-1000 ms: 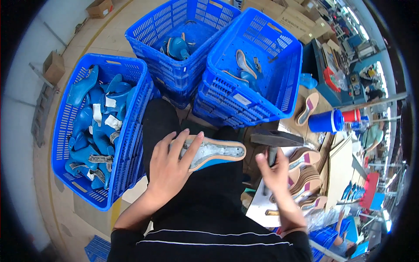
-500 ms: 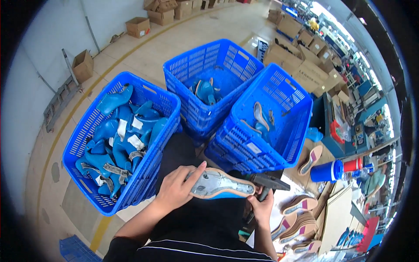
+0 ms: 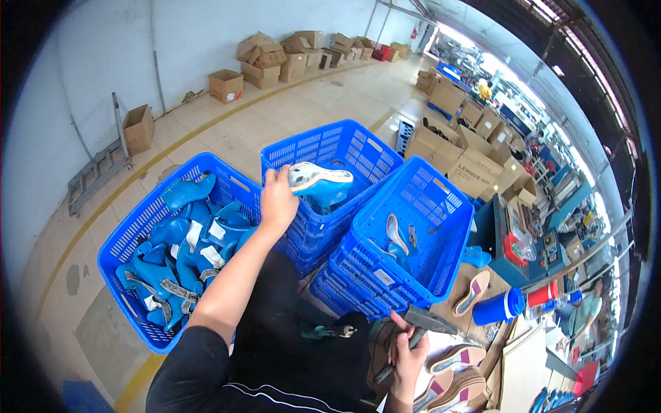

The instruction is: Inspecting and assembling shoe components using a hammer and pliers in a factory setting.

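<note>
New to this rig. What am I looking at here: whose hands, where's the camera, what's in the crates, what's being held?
There is no machine here: a person works with two bare hands. The camera is a wide fisheye worn on the head and looks down, so straight edges bend near the rim and the forearms enter from below.

The left hand reaches out and holds a shoe insole with a pale top and blue underside over the middle blue crate. The right hand, low in the picture, grips a hammer.

Three blue plastic crates stand on the floor. The left crate is full of blue shoe parts, and the right crate holds only a few. Stacked insoles lie beside the right hand. Cardboard boxes line the far wall.
</note>
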Available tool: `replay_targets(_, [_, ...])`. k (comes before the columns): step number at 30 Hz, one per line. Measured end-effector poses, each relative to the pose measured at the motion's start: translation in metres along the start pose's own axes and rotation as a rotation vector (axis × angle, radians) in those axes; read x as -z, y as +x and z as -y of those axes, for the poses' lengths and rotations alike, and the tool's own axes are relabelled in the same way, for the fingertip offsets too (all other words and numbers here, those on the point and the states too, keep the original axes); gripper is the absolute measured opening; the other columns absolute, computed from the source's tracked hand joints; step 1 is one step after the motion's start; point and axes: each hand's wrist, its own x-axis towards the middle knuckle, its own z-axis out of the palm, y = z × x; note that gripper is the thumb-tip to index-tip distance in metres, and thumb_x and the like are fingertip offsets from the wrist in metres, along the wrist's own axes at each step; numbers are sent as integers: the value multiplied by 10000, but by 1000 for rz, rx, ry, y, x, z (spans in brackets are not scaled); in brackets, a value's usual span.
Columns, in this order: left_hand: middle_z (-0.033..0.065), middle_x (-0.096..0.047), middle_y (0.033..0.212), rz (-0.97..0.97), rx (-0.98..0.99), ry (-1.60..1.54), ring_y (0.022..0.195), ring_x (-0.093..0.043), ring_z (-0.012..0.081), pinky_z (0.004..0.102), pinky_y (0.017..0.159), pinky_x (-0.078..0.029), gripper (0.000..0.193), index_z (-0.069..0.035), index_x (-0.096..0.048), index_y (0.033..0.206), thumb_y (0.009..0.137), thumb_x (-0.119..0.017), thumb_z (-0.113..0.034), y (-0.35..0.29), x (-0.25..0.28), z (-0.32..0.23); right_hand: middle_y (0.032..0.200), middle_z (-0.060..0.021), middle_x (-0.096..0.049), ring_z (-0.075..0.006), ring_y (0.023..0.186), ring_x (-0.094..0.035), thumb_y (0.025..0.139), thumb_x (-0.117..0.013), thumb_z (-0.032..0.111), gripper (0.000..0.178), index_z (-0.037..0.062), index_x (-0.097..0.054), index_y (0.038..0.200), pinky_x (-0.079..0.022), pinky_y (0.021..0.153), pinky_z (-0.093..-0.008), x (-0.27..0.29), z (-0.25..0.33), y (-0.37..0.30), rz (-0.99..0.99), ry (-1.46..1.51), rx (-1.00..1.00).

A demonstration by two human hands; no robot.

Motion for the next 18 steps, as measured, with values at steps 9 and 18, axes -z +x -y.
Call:
replay_targets(9, [281,-537,1424,137,-286,88,1340,-524,469,582,1130,-421,721,-111,-553,1540,867,-806,-160,-68,-64,73,1130,-291,-758,-85,380,-435,1096,-681,256,276,95,-460,1062,-358,346,-249,33,-26,-35,-185,-144,-24])
replay_targets(18, [315,-560,1419,331,129,40,1310,-561,518,545,1143,-468,570,-52,-528,1523,1031,-686,-293,-90,74,149,985,-219,-770,-91,381,-427,1118,-642,305,283,73,-483,1095,-360,352,-267,75,-66,-40,-261,-273,-276])
